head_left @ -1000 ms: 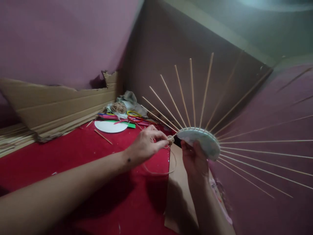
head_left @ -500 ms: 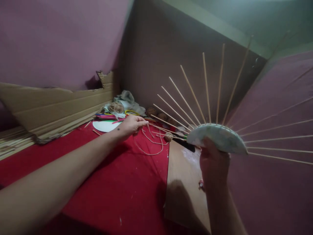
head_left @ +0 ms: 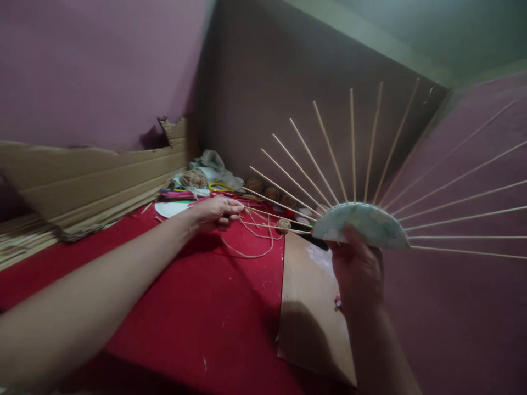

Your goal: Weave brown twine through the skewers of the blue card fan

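Note:
My right hand (head_left: 358, 269) grips the flat lower edge of a half-round fan base (head_left: 362, 222), pale with a faint floral pattern. Thin wooden sticks (head_left: 329, 151) radiate from its curved rim like rays. On the left, my left hand (head_left: 220, 213) is closed in a pinch at the tip of one of the lowest sticks. Brown twine (head_left: 269, 238) appears to run from these fingers, hanging in loose loops over the red cloth. Exactly how twine and stick tip meet in the fingers is hard to make out.
Red cloth (head_left: 177, 307) covers the surface, with a brown board (head_left: 307, 307) on its right. Torn cardboard (head_left: 90, 181) leans along the left wall. At the back lie twine balls (head_left: 193, 179), a small ball (head_left: 283, 224), yellow-handled scissors (head_left: 221, 186) and a white disc (head_left: 171, 209).
The fan base has shifted slightly left and up in view, its sticks turning a little with it. My left hand has moved slightly left, still pinched.

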Available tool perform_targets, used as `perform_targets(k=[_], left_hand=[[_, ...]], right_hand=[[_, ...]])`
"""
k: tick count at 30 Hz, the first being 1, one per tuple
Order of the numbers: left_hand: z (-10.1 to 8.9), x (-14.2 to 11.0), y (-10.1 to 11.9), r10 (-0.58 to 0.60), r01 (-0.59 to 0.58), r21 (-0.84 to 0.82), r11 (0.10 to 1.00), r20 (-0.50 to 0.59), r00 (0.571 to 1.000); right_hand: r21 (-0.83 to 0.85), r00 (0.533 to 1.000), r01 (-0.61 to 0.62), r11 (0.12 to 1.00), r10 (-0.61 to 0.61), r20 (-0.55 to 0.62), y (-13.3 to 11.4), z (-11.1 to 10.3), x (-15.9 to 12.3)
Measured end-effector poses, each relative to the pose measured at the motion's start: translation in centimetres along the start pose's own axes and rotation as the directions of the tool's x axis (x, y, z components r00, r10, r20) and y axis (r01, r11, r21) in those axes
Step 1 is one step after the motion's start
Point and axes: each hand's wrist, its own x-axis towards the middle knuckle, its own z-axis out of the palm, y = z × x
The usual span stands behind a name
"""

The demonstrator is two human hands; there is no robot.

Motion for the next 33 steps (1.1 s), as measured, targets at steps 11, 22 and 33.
perform_targets(k=[11,22,33], left_hand=[[-1.1,-0.6,0.0,0.045,-0.046,0.06,0.997,0.024,0.999],[2.1,0.9,-1.5,0.257,-0.21,0.198,0.957,-0.253,0.933],[2.3,1.2,-2.9,0.28,-0.132,0.46,0.878,-0.27,0.921]], right_hand=[[0.153,0.957,-0.281,0.947,0.264,0.124,0.8,0.4,0.4],[0.263,0.65,-0.756,0.599,0.734,0.195,3.8,2.6,-5.1],[0.305,0.609,-0.785,0.539,0.761,0.224,4.6,2.5,-6.1]])
